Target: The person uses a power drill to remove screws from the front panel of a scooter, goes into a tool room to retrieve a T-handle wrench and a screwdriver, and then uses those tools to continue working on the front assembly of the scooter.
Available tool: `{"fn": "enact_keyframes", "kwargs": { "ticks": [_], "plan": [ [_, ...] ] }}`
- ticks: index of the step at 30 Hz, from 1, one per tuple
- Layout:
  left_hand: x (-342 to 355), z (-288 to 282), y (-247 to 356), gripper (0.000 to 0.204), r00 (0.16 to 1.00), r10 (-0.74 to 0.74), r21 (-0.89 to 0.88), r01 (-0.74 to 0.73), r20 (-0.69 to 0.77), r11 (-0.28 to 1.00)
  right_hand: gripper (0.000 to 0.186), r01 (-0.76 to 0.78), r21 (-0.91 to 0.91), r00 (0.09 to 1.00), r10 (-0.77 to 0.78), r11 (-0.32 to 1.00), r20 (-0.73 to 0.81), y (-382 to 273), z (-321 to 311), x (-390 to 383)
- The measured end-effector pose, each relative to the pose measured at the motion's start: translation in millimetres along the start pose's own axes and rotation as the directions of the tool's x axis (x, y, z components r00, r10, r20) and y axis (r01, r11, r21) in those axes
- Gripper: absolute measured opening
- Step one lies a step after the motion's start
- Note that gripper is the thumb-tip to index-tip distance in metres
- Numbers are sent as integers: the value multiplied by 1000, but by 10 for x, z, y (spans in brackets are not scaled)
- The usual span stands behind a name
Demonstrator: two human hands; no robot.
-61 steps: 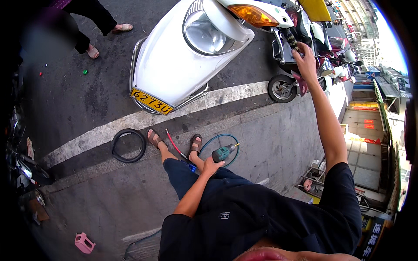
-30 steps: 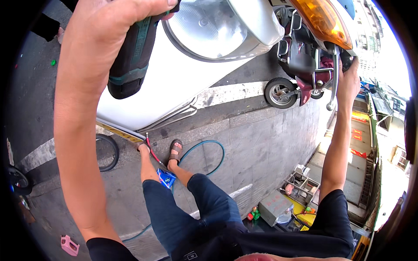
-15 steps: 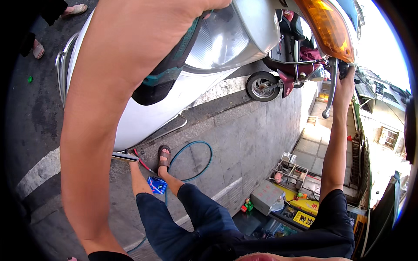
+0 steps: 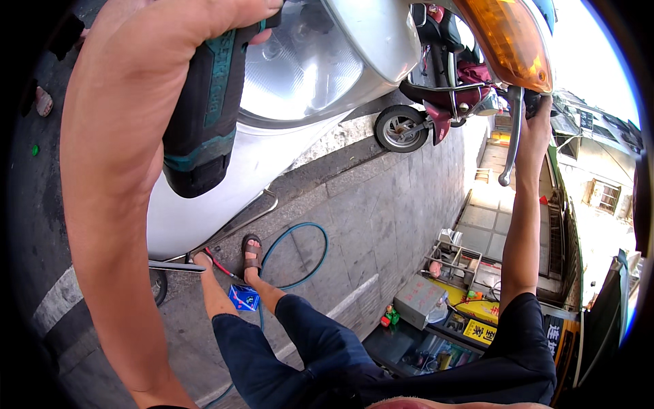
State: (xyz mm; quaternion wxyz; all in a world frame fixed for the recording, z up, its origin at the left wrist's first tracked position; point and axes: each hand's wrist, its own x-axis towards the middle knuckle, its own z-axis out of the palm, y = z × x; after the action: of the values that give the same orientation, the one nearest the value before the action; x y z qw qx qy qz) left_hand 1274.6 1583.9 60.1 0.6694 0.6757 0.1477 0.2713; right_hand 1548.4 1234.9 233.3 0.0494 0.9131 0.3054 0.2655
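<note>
At the upper left my left hand [image 4: 211,15] is closed around a black and teal cordless power tool [image 4: 208,109]. Its grip and battery base show; its working end is out of view. Behind the tool is the clear headlight [image 4: 310,68] of a white and silver scooter [image 4: 272,146]. Over at the upper right, my right hand [image 4: 537,126] is wrapped around the scooter's handlebar grip, its fingers partly hidden by the handlebar parts. A metal brake lever [image 4: 512,140] hangs beside that hand, below an orange turn signal [image 4: 511,41].
A dark red scooter [image 4: 443,116] is parked beyond. On the pavement lie a looped blue-green hose [image 4: 327,245] and a blue box [image 4: 244,297] near my feet. A grey box [image 4: 420,300] and metal rack [image 4: 458,269] stand by the shopfront. Someone's foot [image 4: 43,102] is at the far left.
My left hand and the power tool have shifted left, and the tool now hangs more upright and shows more of its side. My right hand stays at the handlebar grip.
</note>
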Motion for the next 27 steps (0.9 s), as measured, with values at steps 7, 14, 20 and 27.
{"fn": "enact_keyframes", "kwargs": {
  "ticks": [7,14,20,27],
  "plan": [
    [34,-80,-13,46,999,-28,58,27,31,998,52,-3,-11,1000,3,1000,4,-50,-7,0],
    [17,-75,-24,54,998,-66,90,67,-6,994,48,3,-13,1000,-3,1000,-13,-59,-5,-17],
    [-4,3,27,53,999,-35,69,34,20,997,55,7,13,1000,-7,1000,-17,-76,-17,-15],
    [-52,-29,-12,47,999,-47,110,50,-26,993,57,-14,-19,1000,14,1000,6,22,-10,7]
  ]
}}
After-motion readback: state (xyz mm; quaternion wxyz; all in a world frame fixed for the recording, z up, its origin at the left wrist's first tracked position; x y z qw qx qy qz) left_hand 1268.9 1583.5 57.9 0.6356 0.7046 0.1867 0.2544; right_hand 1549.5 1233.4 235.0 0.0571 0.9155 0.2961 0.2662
